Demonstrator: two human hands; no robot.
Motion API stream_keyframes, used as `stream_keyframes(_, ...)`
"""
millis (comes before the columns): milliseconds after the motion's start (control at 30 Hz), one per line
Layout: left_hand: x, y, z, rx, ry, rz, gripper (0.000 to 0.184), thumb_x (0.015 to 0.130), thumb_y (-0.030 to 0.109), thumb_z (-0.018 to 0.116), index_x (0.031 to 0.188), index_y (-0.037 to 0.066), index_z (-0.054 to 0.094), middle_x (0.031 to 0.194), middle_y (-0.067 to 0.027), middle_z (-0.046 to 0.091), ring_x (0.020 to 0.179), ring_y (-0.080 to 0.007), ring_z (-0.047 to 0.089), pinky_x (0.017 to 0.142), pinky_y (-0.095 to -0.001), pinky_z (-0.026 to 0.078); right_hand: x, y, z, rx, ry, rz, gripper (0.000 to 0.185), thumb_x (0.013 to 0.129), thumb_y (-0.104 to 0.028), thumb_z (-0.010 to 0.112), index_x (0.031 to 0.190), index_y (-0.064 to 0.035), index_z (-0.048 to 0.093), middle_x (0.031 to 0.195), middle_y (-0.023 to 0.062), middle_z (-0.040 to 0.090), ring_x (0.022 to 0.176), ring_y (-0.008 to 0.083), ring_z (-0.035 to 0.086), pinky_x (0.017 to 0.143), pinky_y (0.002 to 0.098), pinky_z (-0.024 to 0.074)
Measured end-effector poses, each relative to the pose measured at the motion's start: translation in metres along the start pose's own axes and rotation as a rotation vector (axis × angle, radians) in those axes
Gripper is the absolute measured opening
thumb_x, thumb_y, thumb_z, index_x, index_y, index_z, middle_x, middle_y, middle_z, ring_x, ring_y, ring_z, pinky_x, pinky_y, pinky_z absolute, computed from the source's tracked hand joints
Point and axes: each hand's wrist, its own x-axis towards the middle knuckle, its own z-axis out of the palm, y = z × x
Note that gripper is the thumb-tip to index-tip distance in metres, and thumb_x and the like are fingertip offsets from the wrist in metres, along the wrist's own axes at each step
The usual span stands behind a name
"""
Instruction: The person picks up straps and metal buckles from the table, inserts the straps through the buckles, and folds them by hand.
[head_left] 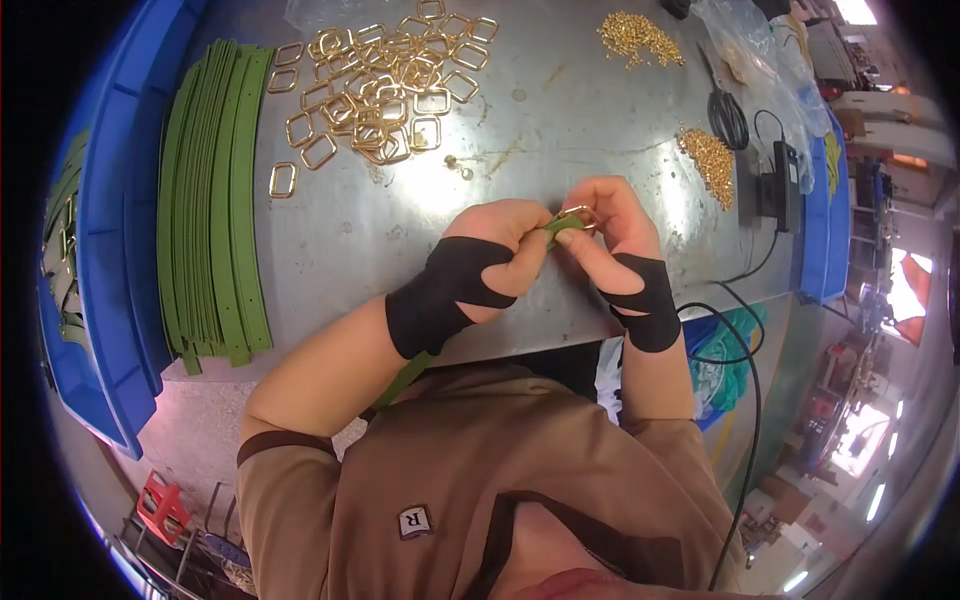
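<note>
My left hand (500, 235), in a black wrist support, pinches a green strap (565, 224) near its end. My right hand (618, 225), also in a black support, has thumb and fingers closed on a gold rectangular ring (574, 211) and the strap end. The strap end lies against the ring; whether it passes through is hidden by my fingers. Part of a green strap shows below my left forearm. Beyond my hands lies a heap of similar gold rings (431, 101). A stack of green straps (215, 200) lies at the left.
Two piles of small gold pieces (640, 40) lie at the right of the metal table (540, 110). Black-handled scissors (727, 115) and a black device (783, 185) with a cable are nearby. Blue bins (115, 250) stand at the left and right edges.
</note>
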Motion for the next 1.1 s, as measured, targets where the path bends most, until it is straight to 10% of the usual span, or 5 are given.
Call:
stream_keyframes(767, -0.008, -0.005, -0.001, 0.099, -0.091, 0.013, 0.017, 0.091, 0.004, 0.048, 0.094, -0.002, 0.064, 0.073, -0.0076, 0.064, 0.065, -0.0121, 0.064, 0.059, -0.0283, 0.049, -0.016, 0.011, 0.007, -0.303, -0.031, -0.016, 0.010, 0.089, -0.006, 0.062, 0.098, -0.0012, 0.061, 0.085, 0.0041, 0.063, 0.076, 0.0106, 0.057, 0.070, 0.0257, 0.0457)
stream_keyframes(867, -0.004, 0.004, -0.004, 0.176, -0.144, 0.001, 0.016, 0.090, 0.007, 0.051, 0.094, -0.001, 0.064, 0.073, -0.0107, 0.065, 0.065, -0.0157, 0.065, 0.060, -0.0294, 0.049, -0.016, 0.007, 0.000, -0.314, -0.064, 0.048, 0.011, 0.090, -0.007, 0.062, 0.098, -0.0006, 0.062, 0.085, 0.0044, 0.064, 0.077, 0.0099, 0.057, 0.070, 0.0250, 0.0457)
stream_keyframes(933, -0.003, 0.014, -0.003, 0.300, -0.139, 0.046, 0.014, 0.083, 0.013, 0.055, 0.085, 0.001, 0.062, 0.077, -0.0227, 0.061, 0.075, -0.0400, 0.060, 0.066, -0.0450, 0.047, -0.019, 0.006, -0.005, -0.328, -0.083, 0.092, 0.011, 0.090, -0.008, 0.062, 0.098, -0.0002, 0.063, 0.085, 0.0045, 0.064, 0.078, 0.0095, 0.057, 0.070, 0.0244, 0.0456)
stream_keyframes(1100, -0.007, 0.025, 0.008, 0.846, -0.057, 0.214, 0.012, 0.082, 0.013, 0.061, 0.086, 0.002, 0.058, 0.086, -0.0153, 0.061, 0.077, -0.0342, 0.060, 0.067, -0.0424, 0.049, -0.022, 0.024, -0.015, -0.540, 0.043, -0.216, 0.012, 0.084, -0.007, 0.063, 0.093, 0.0002, 0.065, 0.087, 0.0110, 0.060, 0.076, 0.0198, 0.058, 0.069, 0.0294, 0.0463)
